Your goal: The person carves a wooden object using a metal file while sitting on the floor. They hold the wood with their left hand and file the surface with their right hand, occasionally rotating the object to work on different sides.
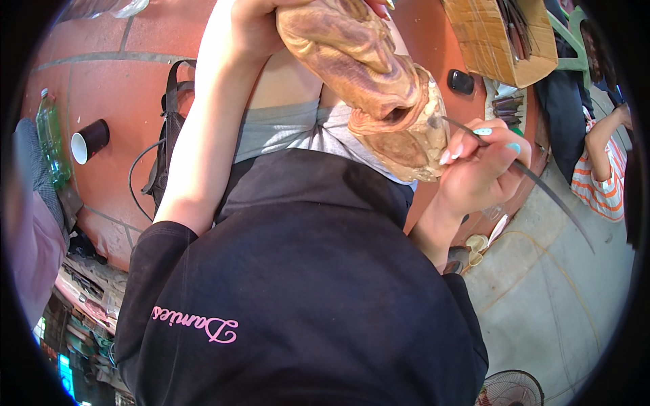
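The left hand (256, 28), partly out of view, is gripping the carving (372, 78) at 1 o'clock. Toward 2 o'clock, the right hand's (482, 172) fingers are pinching the rod (545, 185), its tip apparently meeting the carving; firm bracing and light strokes would be serving best.

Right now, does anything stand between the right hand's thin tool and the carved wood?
Nothing visible does. The right hand holds the thin dark tool with its tip at the pale, rough edge of the carved wood, apparently touching. The left hand grips the wood's upper end, away from that tip.
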The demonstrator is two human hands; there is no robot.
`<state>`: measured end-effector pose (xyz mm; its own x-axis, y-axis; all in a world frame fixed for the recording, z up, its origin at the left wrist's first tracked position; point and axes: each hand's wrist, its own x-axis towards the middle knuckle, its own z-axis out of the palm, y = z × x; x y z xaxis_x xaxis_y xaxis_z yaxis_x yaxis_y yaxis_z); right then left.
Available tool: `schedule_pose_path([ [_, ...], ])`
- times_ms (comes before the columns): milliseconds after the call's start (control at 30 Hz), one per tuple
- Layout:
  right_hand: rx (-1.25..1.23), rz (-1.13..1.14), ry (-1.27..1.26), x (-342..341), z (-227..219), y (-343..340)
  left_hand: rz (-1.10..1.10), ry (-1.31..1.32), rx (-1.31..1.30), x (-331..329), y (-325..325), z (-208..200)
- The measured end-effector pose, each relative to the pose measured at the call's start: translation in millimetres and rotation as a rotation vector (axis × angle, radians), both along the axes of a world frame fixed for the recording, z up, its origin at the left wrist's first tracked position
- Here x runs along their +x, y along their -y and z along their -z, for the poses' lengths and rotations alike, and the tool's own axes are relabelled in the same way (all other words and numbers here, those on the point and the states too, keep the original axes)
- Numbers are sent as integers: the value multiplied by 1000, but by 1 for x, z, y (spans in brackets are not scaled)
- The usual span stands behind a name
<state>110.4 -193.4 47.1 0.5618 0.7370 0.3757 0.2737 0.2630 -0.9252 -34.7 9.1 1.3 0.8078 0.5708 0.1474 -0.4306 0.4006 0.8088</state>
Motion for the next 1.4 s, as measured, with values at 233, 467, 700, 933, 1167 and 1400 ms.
schedule_pose_path([
  [233, 56, 33, 199, -4, 7, 1, -19, -25, 24, 0, 2, -6],
  [467, 83, -84, 506, 6, 11, 4, 0, 1, -29, 1, 2, 2],
  [700, 29, -188, 708, 8, 6, -2, 27, 21, -74, 0, 3, 6],
  [933, 86, -103, 688, 1, 8, -7, 67, 75, -104, 2, 4, 9],
  [1167, 69, -77, 802, 7, 9, -10, 8, 53, -24, 2, 5, 1],
  [1400, 64, -60, 854, 6, 9, -15, -11, 30, 13, 4, 4, 4],
])
